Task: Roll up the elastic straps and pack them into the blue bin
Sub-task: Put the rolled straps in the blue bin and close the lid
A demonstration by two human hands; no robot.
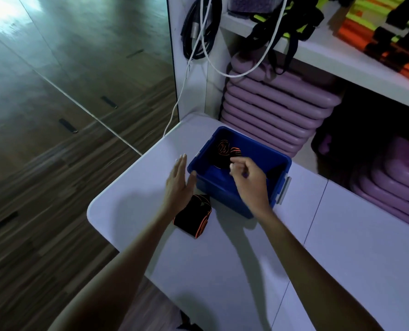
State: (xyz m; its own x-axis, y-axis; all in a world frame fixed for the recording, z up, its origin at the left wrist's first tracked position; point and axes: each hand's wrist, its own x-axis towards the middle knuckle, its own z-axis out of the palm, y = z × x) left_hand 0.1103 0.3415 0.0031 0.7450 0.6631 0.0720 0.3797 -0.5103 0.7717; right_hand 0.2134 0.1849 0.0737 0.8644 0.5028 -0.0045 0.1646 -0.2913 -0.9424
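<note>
The blue bin point(225, 194) stands on the white table point(222, 271). Inside it lie rolled black straps with orange edges point(223, 149), near the far left corner. Another black and orange strap point(194, 217) lies folded on the table just in front of the bin's near left corner. My left hand point(180, 181) is flat with fingers straight, resting against the bin's left outer wall. My right hand point(248, 180) hovers over the bin's inside with fingers loosely curled; nothing shows in it.
A white shelf unit point(341, 56) rises behind the table, holding stacked purple mats point(270, 111) and black and neon straps. White and black cables point(203, 44) hang beside it. Wooden floor point(55, 163) lies to the left, past the table's rounded corner.
</note>
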